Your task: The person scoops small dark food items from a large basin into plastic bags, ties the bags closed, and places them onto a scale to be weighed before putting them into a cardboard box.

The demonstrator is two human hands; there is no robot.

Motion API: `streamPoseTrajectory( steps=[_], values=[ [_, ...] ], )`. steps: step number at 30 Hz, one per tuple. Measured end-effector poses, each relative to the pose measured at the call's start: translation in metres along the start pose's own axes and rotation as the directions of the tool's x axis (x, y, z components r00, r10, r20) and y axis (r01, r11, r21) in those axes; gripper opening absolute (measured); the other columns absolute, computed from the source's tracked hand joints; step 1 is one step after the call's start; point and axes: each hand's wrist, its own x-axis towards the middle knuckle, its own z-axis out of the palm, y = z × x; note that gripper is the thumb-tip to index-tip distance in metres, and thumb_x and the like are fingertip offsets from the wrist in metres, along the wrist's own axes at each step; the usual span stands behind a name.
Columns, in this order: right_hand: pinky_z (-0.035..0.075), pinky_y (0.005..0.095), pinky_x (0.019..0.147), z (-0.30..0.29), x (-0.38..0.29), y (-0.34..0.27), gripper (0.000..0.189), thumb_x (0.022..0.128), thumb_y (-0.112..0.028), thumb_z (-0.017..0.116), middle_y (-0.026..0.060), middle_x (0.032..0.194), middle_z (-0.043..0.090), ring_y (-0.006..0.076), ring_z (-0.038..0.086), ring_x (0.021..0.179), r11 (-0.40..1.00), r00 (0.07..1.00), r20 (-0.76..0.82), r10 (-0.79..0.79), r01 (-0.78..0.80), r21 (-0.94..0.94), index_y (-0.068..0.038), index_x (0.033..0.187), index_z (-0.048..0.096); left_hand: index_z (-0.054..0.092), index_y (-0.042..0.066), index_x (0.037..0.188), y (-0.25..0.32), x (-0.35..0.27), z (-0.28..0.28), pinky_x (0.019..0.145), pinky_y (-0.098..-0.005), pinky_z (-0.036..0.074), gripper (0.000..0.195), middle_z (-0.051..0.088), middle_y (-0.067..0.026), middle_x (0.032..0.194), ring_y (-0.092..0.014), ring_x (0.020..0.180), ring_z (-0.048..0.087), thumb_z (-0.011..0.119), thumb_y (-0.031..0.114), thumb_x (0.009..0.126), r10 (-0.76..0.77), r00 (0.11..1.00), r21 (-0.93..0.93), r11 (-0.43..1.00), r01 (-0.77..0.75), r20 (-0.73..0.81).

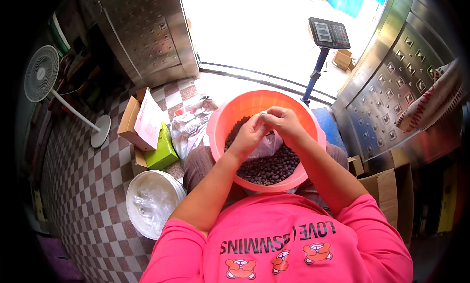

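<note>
A pink-orange plastic basin (pixel 318 132) rests between my knees, with a layer of small dark round nuts or seeds (pixel 270 169) in its bottom. Above them hangs a thin translucent plastic bag (pixel 267 146), its lower part resting among the dark pieces. My left hand (pixel 250 133) pinches the top of the bag from one side. Fingertips of my right hand (pixel 282 121) grip the same gathered top, close against the left fingers. Whether the bag's neck is knotted is hidden by the fingers. What the bag contains cannot be made out.
At my left stands a white bucket (pixel 132 206) of crumpled clear plastic bags. Beyond it are a green box (pixel 161 147), an open carton (pixel 128 123), a white plastic sack (pixel 189 125) and a fan (pixel 42 74). A platform scale (pixel 328 33) and cardboard boxes (pixel 382 191) stand at right.
</note>
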Motion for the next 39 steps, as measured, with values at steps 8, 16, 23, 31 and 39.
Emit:
streamPoseTrajectory(
  steps=[8, 16, 23, 31, 39],
  values=[
    [0.044, 0.0216, 0.065, -0.004, -0.007, 0.006, 0.017, 0.082, -0.013, 0.058, 0.0046, 0.078, 0.060, 0.0094, 0.055, 0.070, 0.997, 1.000, 0.014, 0.025, -0.026, 0.069, 0.003, 0.084, 0.061, 0.059, 0.003, 0.090, -0.024, -0.017, -0.008, 0.078, -0.0229, 0.041, 0.030, 0.056, -0.0020, 0.087, -0.009, 0.083, 0.050, 0.048, 0.031, 0.090, -0.077, 0.984, 0.417, 0.898, 0.138, -0.161],
    [0.043, 0.0228, 0.064, -0.022, -0.025, -0.024, 0.012, 0.075, 0.003, 0.052, 0.0021, 0.077, 0.059, 0.0090, 0.054, 0.072, 0.934, 0.979, -0.035, -0.199, 0.178, -0.310, -0.001, 0.083, 0.059, 0.054, 0.005, 0.080, -0.017, -0.021, -0.016, 0.073, -0.0315, 0.046, 0.022, 0.055, -0.0059, 0.071, -0.016, 0.072, 0.056, 0.043, 0.020, 0.091, -0.166, 0.958, -0.301, 0.949, 0.091, -0.235],
    [0.045, 0.0302, 0.060, -0.012, -0.057, -0.061, 0.013, 0.073, 0.003, 0.053, 0.0104, 0.074, 0.058, 0.0244, 0.057, 0.068, 0.483, 0.806, 0.151, -0.572, 0.480, -0.732, -0.003, 0.082, 0.058, 0.052, 0.006, 0.080, -0.005, -0.029, -0.002, 0.056, -0.0276, 0.044, 0.022, 0.041, 0.0008, 0.056, -0.011, 0.048, 0.044, 0.043, 0.023, 0.092, -0.204, 0.965, -0.291, 0.945, 0.150, -0.164],
    [0.047, 0.0347, 0.063, -0.007, -0.051, -0.027, 0.010, 0.074, 0.000, 0.053, 0.0114, 0.075, 0.056, 0.0288, 0.057, 0.071, 0.518, 0.868, 0.261, -0.422, 0.467, -0.716, -0.005, 0.079, 0.060, 0.053, 0.006, 0.087, -0.010, -0.030, 0.005, 0.047, -0.0218, 0.037, 0.020, 0.036, 0.0043, 0.055, -0.005, 0.046, 0.035, 0.041, 0.021, 0.092, -0.310, 0.928, -0.064, 0.951, 0.303, -0.205],
    [0.048, 0.0333, 0.066, 0.010, -0.037, -0.015, 0.012, 0.072, -0.003, 0.053, 0.0101, 0.079, 0.057, 0.0271, 0.058, 0.078, 0.511, 0.854, 0.400, -0.334, 0.520, -0.684, -0.005, 0.081, 0.061, 0.052, 0.006, 0.069, -0.011, -0.032, 0.012, 0.050, -0.0242, 0.038, 0.025, 0.046, 0.0009, 0.059, -0.009, 0.052, 0.044, 0.048, 0.024, 0.086, -0.387, 0.916, 0.327, 0.857, 0.398, -0.103]
  ],
)
